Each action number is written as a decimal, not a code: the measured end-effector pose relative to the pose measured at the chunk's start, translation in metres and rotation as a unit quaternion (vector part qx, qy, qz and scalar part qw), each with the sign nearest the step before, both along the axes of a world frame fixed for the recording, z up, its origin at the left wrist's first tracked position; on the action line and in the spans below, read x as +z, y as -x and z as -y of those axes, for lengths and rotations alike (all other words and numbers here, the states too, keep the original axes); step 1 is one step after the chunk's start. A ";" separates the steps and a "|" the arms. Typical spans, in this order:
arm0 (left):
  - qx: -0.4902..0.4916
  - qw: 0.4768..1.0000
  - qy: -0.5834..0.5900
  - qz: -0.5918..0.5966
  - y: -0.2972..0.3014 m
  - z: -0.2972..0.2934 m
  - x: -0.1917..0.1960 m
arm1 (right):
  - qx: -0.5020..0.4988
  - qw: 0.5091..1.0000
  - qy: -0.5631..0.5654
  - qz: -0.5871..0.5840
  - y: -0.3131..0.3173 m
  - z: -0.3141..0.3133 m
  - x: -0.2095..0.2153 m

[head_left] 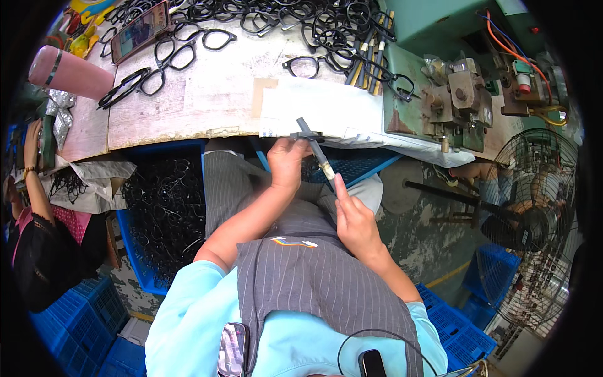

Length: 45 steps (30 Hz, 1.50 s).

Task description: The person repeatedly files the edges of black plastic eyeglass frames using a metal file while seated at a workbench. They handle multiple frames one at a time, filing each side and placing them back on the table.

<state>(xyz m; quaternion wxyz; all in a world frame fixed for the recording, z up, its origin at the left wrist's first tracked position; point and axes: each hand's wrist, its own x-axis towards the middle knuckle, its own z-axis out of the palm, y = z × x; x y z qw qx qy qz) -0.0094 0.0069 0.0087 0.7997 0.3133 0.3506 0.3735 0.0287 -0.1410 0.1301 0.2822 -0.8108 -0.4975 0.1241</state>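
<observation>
Just off the table's front edge, my left hand (pixel 287 164) is closed on a black eyeglass frame (pixel 300 135), mostly hidden by the fingers and the tool across it. My right hand (pixel 358 221) grips a flat grey file (pixel 316 149) by its pale, wrapped handle end, the index finger stretched along it. The file slants up and to the left over the eyeglass frame and appears to touch it. Beneath both hands, a white cloth (pixel 326 107) covers the table edge.
Loose black eyeglass frames (pixel 178 56) and several files (pixel 370 63) lie on the table (pixel 213 94). A pink bottle (pixel 69 72) and phone (pixel 141 31) are at left, a green machine (pixel 461 94) and caged fan (pixel 534 229) at right. A blue crate (pixel 129 242) holds frames; a co-worker's arm (pixel 41 195) is far left.
</observation>
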 end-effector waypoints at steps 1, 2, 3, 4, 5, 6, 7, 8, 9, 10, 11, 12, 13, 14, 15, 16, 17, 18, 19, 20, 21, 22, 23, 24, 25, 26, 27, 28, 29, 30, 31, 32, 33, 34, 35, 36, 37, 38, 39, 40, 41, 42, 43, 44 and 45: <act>0.005 1.000 0.005 0.001 0.000 0.001 0.001 | 0.004 1.000 0.020 0.014 -0.001 -0.003 -0.005; 0.008 1.000 0.009 0.001 0.000 0.003 0.001 | 0.004 0.999 0.021 0.035 -0.004 -0.008 -0.012; 0.007 1.000 0.011 -0.003 -0.001 0.003 0.002 | 0.012 0.998 0.036 0.050 -0.008 -0.013 -0.017; 0.008 1.000 0.010 -0.007 -0.001 0.002 0.002 | 0.003 0.998 0.027 0.056 -0.012 -0.018 -0.023; 0.012 1.000 0.010 -0.003 -0.001 0.002 0.003 | 0.001 0.998 0.029 0.050 -0.016 -0.021 -0.026; 0.011 1.000 0.015 -0.015 -0.002 0.001 0.003 | 0.000 0.999 0.031 0.044 -0.019 -0.023 -0.027; 0.016 1.000 0.016 -0.013 -0.002 0.001 0.003 | -0.004 0.999 0.026 0.047 -0.020 -0.022 -0.026; 0.020 1.000 0.018 -0.011 -0.002 0.000 0.003 | -0.019 0.999 0.032 0.030 -0.020 -0.020 -0.023; 0.020 0.999 0.028 -0.021 -0.002 0.000 0.003 | -0.020 0.999 0.029 0.022 -0.019 -0.015 -0.019; 0.021 0.999 0.021 -0.013 -0.002 0.000 0.003 | -0.020 0.999 0.021 0.019 -0.015 -0.009 -0.013; 0.017 0.999 0.021 -0.017 -0.001 -0.001 0.003 | -0.022 0.999 0.016 0.021 -0.011 -0.003 -0.008; 0.016 0.999 0.025 -0.013 0.000 -0.001 0.002 | -0.005 1.000 0.014 0.005 -0.006 0.003 -0.004; 0.015 0.999 0.026 -0.016 0.000 -0.001 0.002 | -0.007 1.000 0.021 0.001 -0.004 0.005 -0.003; 0.017 0.999 0.030 -0.011 0.000 -0.001 0.001 | -0.006 1.000 0.023 0.002 -0.003 0.006 -0.003; 0.019 0.999 0.033 -0.005 -0.001 -0.001 0.001 | 0.002 1.000 0.007 0.006 -0.003 0.004 -0.005; 0.021 0.999 0.028 -0.005 -0.003 -0.001 0.001 | -0.003 0.999 0.021 0.024 -0.006 -0.001 -0.010; 0.022 0.999 0.022 -0.007 -0.003 -0.001 0.001 | -0.002 0.999 0.021 0.025 -0.010 -0.007 -0.015; 0.023 0.999 0.024 -0.006 -0.004 0.000 0.001 | -0.002 0.999 0.016 0.033 -0.016 -0.014 -0.022; 0.025 0.999 0.021 -0.006 -0.004 0.000 0.002 | -0.006 0.999 0.013 0.050 -0.020 -0.019 -0.026; 0.027 0.999 0.025 -0.004 -0.004 0.000 0.002 | -0.012 0.998 0.015 0.062 -0.025 -0.022 -0.029; 0.028 0.999 0.031 0.000 -0.004 0.000 0.003 | -0.012 0.999 0.018 0.040 -0.026 -0.022 -0.030; 0.020 0.999 0.031 -0.004 -0.003 0.000 0.003 | -0.018 0.999 0.018 0.029 -0.027 -0.019 -0.028; 0.020 0.999 0.029 -0.004 -0.003 -0.001 0.004 | -0.018 1.000 0.019 0.017 -0.025 -0.015 -0.025; 0.020 0.999 0.029 -0.006 -0.003 0.000 0.004 | -0.025 0.999 0.023 -0.004 -0.022 -0.007 -0.019; 0.021 0.999 0.030 -0.004 -0.003 0.000 0.004 | -0.023 0.999 0.021 -0.008 -0.017 0.000 -0.013; 0.023 0.999 0.021 -0.010 -0.003 0.001 0.004 | -0.017 1.000 0.015 -0.010 -0.012 0.007 -0.007; 0.028 0.999 0.017 -0.005 -0.003 0.002 0.003 | -0.018 1.000 0.022 -0.011 -0.009 0.011 -0.004; 0.031 0.999 0.013 0.000 -0.004 0.003 0.003 | -0.008 1.000 0.009 -0.026 -0.007 0.012 -0.002; 0.033 0.999 0.011 0.013 -0.005 0.004 0.002 | -0.010 1.000 0.020 -0.017 -0.006 0.011 -0.002; 0.030 0.999 0.006 0.007 -0.006 0.004 0.001 | -0.009 1.000 0.026 -0.004 -0.008 0.007 -0.005; 0.029 1.000 0.005 -0.002 -0.006 0.004 0.001 | -0.003 1.000 0.001 0.020 -0.011 0.001 -0.008; 0.027 1.000 0.006 -0.009 -0.006 0.005 0.001 | 0.002 0.998 -0.022 0.051 -0.015 -0.008 -0.013; 0.028 1.000 0.000 -0.001 -0.006 0.005 0.001 | -0.018 0.999 0.012 0.038 -0.020 -0.015 -0.016; 0.029 1.000 0.006 -0.004 -0.006 0.004 0.001 | -0.024 0.999 0.006 0.037 -0.023 -0.020 -0.018; 0.028 0.999 0.007 -0.018 -0.005 0.004 0.002 | -0.033 0.999 0.011 0.033 -0.024 -0.022 -0.017; 0.027 0.999 0.008 -0.026 -0.005 0.004 0.003 | -0.034 0.999 -0.003 0.018 -0.025 -0.022 -0.015; 0.026 0.999 0.010 -0.028 -0.006 0.003 0.003 | -0.023 1.000 -0.016 0.014 -0.023 -0.021 -0.011; 0.034 0.999 0.007 -0.026 -0.007 0.003 0.004 | -0.018 1.000 -0.009 0.004 -0.021 -0.016 -0.006; 0.039 0.999 0.007 -0.021 -0.007 0.004 0.004 | -0.009 1.000 -0.022 -0.004 -0.016 -0.012 0.000; 0.045 0.999 0.010 -0.009 -0.008 0.004 0.004 | 0.016 0.999 -0.047 -0.012 -0.013 -0.009 0.004; 0.045 0.999 0.007 -0.008 -0.009 0.004 0.004 | 0.023 0.999 -0.033 -0.004 -0.010 -0.007 0.005; 0.044 0.999 0.009 -0.004 -0.009 0.005 0.004 | 0.015 1.000 0.004 -0.001 -0.008 -0.008 0.005; 0.046 0.999 0.010 0.015 -0.008 0.006 0.004 | 0.009 1.000 -0.022 0.018 -0.008 -0.010 0.002; 0.039 0.999 0.009 0.010 -0.008 0.006 0.003 | 0.010 1.000 0.017 0.012 -0.009 -0.014 -0.003; 0.040 0.999 0.004 0.003 -0.009 0.006 0.003 | 0.008 1.000 0.015 0.019 -0.011 -0.020 -0.009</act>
